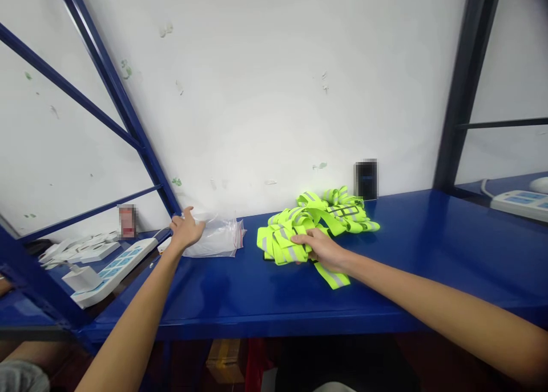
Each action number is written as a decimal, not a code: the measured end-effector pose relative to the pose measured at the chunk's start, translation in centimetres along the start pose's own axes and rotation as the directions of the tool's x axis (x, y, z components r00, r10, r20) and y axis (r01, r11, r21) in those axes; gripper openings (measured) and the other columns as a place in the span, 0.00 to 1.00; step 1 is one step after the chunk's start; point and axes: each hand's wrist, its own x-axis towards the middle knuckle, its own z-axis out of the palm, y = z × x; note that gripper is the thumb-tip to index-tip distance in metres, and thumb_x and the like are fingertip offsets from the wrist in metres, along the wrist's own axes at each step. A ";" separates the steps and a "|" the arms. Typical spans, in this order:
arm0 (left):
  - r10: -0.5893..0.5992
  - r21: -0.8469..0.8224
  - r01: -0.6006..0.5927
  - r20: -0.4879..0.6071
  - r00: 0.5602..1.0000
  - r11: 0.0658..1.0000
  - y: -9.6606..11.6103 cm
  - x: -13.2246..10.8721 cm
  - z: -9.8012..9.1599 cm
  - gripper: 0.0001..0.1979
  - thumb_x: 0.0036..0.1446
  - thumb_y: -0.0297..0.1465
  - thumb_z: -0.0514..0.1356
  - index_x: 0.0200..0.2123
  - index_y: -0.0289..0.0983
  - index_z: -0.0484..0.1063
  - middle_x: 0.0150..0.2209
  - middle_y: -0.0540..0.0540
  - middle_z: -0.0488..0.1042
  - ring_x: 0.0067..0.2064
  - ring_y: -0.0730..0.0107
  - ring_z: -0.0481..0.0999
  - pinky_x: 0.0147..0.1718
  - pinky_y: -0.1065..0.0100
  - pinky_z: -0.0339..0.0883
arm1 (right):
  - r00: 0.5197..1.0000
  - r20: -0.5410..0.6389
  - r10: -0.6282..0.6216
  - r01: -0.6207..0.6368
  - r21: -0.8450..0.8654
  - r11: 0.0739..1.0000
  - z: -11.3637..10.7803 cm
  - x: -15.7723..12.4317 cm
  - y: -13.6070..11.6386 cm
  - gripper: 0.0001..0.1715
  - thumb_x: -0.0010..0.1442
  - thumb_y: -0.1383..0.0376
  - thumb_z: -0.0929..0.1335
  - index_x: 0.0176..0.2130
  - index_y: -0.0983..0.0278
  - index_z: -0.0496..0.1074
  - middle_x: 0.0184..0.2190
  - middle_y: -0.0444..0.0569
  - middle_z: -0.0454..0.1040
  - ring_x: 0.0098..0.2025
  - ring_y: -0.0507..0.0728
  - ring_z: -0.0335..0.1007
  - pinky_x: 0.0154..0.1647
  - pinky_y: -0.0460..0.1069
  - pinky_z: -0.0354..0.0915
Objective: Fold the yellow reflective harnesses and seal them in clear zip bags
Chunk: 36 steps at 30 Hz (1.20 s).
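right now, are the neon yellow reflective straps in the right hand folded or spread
Folded: the straps lie in overlapping layers, gripped by the right hand.

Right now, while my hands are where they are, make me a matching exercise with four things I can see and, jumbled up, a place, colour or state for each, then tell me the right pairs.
Things:
1. Straps
2. Bags
3. Table
4. Carton

Places, colours, states:
A. Clear plastic, by the left hand
B. Brown, down below table height
C. Yellow-green, held in the right hand
D. Blue, with a glossy top

Right pairs: 1-C, 2-A, 3-D, 4-B.
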 end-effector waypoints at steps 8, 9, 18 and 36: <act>0.235 -0.082 -0.271 -0.303 0.923 0.959 1.3 -4.4 0.6 0.27 0.61 0.43 0.48 0.58 0.35 0.63 0.58 0.30 0.60 0.62 0.40 0.57 0.57 0.41 0.53 | 0.968 0.193 -0.158 0.222 -0.375 0.900 -1.3 0.4 0.2 0.43 0.52 0.51 0.73 0.62 0.57 0.59 0.62 0.54 0.60 0.57 0.66 0.64 0.53 0.58 0.64; 0.401 -0.144 -0.460 -0.313 0.861 0.876 2.3 -5.9 0.4 0.25 0.62 0.42 0.48 0.57 0.35 0.63 0.56 0.33 0.64 0.61 0.47 0.61 0.59 0.46 0.55 | 0.960 0.210 -0.183 0.252 -0.375 0.892 -1.4 0.4 0.2 0.43 0.54 0.51 0.72 0.64 0.55 0.56 0.64 0.53 0.57 0.58 0.66 0.63 0.55 0.59 0.62; 0.895 -0.517 -0.765 0.006 0.447 0.385 9.5 -13.5 2.7 0.32 0.55 0.35 0.60 0.63 0.43 0.57 0.60 0.40 0.62 0.60 0.57 0.64 0.59 0.57 0.58 | 0.983 0.184 0.004 -0.017 0.067 0.998 -0.4 2.5 -0.1 0.25 0.61 0.52 0.67 0.54 0.61 0.67 0.40 0.52 0.76 0.34 0.56 0.75 0.28 0.50 0.74; 0.326 -0.895 0.443 0.435 0.839 0.053 11.3 -10.4 8.6 0.15 0.47 0.39 0.64 0.34 0.34 0.74 0.27 0.48 0.77 0.27 0.68 0.75 0.26 0.71 0.64 | 0.584 0.505 -0.635 0.763 -0.608 0.218 -2.9 1.3 -2.7 0.37 0.55 0.66 0.69 0.63 0.56 0.61 0.66 0.55 0.55 0.64 0.66 0.56 0.61 0.63 0.59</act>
